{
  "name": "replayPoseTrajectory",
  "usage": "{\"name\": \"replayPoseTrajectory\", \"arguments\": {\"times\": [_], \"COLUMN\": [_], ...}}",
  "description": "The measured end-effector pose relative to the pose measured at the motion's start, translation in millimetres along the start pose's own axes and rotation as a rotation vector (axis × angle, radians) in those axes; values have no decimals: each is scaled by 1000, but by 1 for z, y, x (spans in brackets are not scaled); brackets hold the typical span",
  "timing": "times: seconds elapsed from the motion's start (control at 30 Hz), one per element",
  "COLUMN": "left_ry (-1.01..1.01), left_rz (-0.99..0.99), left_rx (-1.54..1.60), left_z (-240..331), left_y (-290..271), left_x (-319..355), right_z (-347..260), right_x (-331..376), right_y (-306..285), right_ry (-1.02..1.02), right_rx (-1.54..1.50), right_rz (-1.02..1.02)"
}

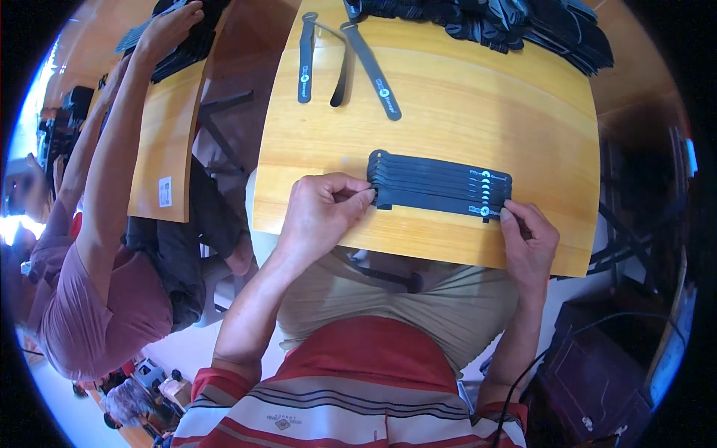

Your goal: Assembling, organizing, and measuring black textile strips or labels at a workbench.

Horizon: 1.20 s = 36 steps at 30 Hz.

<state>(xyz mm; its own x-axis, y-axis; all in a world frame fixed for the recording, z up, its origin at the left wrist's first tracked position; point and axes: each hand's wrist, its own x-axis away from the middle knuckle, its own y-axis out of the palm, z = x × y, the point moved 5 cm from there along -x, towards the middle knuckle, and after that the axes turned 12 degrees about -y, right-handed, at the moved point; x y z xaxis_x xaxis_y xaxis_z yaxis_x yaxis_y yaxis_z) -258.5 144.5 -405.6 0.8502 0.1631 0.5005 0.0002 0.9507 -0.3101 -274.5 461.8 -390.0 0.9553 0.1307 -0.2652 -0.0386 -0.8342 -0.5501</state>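
A fanned stack of black straps [433, 185] with white printing lies near the front edge of the wooden table [448, 127]. The straps overlap in even steps, their rounded ends lined up at both sides. My left hand [317, 216] pinches the left end of the nearest strap between thumb and fingertips. At the opposite end, the thumb and fingers of my right hand [532, 243] close on the near right corner of the same strap. Small dark tabs show under the near edge of the stack.
Toward the far left of the table lie loose straps, one bent [306, 63] and one straight [371, 71]. A pile of black straps [523, 26] fills the far edge. To the left, another person's arm [112, 157] reaches over a second table [160, 160]. A dark cable [567, 328] hangs at my right.
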Motion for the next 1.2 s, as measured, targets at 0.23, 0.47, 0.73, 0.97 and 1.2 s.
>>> {"name": "replayPoseTrajectory", "arguments": {"times": [0.23,0.47,0.73,0.97,1.2], "left_ry": [40,79,59,12,-24], "left_rz": [9,-7,-11,-6,-9], "left_rx": [-62,-99,-80,-69,-49], "left_z": [-1,1,2,2,2], "left_y": [0,0,1,0,0], "left_x": [-2,-1,-1,-1,1], "right_z": [-1,-2,-1,4,1], "right_x": [-1,0,-2,-1,-2], "right_y": [1,1,1,1,1], "right_ry": [-30,-26,-19,-45,-39], "right_rx": [34,76,77,68,51], "right_rz": [-16,-26,-21,-14,-27]}}
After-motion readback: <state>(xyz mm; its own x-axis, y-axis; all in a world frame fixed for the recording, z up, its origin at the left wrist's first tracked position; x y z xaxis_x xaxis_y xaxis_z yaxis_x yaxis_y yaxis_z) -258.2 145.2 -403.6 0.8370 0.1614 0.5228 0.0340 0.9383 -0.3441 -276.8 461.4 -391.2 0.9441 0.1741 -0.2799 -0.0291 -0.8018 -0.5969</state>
